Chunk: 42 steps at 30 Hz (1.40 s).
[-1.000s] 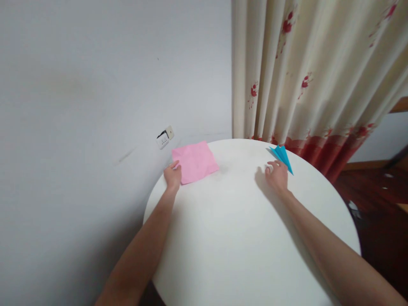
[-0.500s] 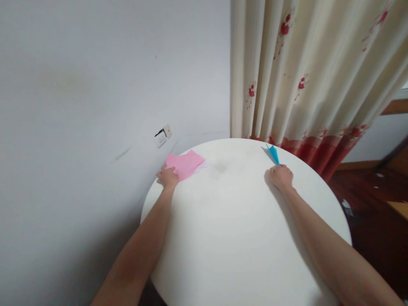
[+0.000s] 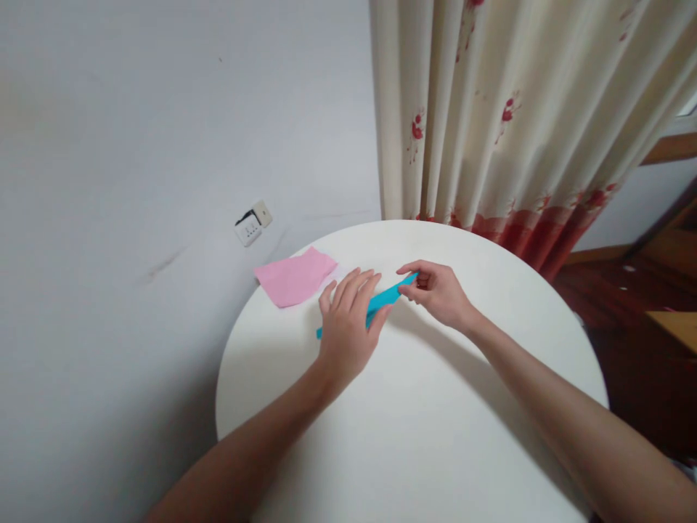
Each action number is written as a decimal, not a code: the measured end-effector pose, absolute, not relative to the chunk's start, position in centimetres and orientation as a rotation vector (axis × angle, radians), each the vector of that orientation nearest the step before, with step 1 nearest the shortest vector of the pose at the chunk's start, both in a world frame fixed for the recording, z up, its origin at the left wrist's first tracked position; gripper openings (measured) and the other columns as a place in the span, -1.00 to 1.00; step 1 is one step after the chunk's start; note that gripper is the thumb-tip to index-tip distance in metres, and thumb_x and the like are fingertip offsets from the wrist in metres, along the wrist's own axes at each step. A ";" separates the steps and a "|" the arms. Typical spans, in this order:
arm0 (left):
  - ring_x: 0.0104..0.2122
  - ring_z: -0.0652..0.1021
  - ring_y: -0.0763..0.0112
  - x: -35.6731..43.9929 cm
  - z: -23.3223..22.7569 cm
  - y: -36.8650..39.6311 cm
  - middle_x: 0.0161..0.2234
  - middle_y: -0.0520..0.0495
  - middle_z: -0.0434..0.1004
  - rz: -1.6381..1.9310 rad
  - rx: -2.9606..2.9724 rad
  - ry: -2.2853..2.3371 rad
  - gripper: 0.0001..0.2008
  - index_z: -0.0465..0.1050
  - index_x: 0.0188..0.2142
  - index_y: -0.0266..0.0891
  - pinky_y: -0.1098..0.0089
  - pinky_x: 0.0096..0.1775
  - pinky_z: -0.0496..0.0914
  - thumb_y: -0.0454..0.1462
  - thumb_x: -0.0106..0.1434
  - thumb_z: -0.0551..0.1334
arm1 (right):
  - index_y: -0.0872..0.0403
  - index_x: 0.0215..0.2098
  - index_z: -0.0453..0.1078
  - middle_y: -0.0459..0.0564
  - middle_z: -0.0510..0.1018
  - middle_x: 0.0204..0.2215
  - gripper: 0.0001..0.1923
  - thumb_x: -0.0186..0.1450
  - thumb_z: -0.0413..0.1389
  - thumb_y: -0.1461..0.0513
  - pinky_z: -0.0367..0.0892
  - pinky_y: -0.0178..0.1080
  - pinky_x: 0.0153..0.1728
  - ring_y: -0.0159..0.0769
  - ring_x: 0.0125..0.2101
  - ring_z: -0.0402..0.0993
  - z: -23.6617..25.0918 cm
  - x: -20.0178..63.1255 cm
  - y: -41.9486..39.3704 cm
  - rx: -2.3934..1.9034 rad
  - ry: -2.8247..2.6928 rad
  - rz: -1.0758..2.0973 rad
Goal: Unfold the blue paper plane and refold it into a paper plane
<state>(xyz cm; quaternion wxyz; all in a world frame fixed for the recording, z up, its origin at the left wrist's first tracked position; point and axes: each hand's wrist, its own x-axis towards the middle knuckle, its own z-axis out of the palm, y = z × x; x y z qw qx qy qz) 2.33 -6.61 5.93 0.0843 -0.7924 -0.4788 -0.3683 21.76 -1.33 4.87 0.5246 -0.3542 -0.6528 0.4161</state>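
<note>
On table [image 3: 435, 407]: one blue paper [image 3: 388, 296], one pink sheet [image 3: 294, 277]

At frame centre your left hand [image 3: 348, 330] lies flat over a narrow folded blue paper strip [image 3: 389, 296] on the round white desk [image 3: 425, 436]. Your right hand [image 3: 438, 290] pinches the strip's upper right end between its fingers [image 3: 409, 290]. A pink paper sheet [image 3: 294, 277] lies just left, near the desk's edge.

We see a blue folded paper [image 3: 388, 296], thin and matt, a pink paper sheet [image 3: 294, 277] equally matt, a smooth white desk [image 3: 435, 407] with slight sheen, a soft cloth curtain [image 3: 517, 109], and dark glossy wooden floor [image 3: 637, 349]
</note>
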 end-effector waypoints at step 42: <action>0.31 0.18 0.04 1.4 0.7 -3.7 0.34 -0.30 0.09 -0.754 -3.060 -1.571 -0.20 -0.12 0.40 -0.22 0.05 0.27 0.14 -0.22 0.27 0.22 | 0.05 -0.48 0.35 -0.14 0.39 -0.65 -0.71 0.00 0.35 0.12 0.24 -0.23 -0.55 -0.34 -0.60 0.27 -0.5 18.8 -0.2 -1.049 -0.710 1.511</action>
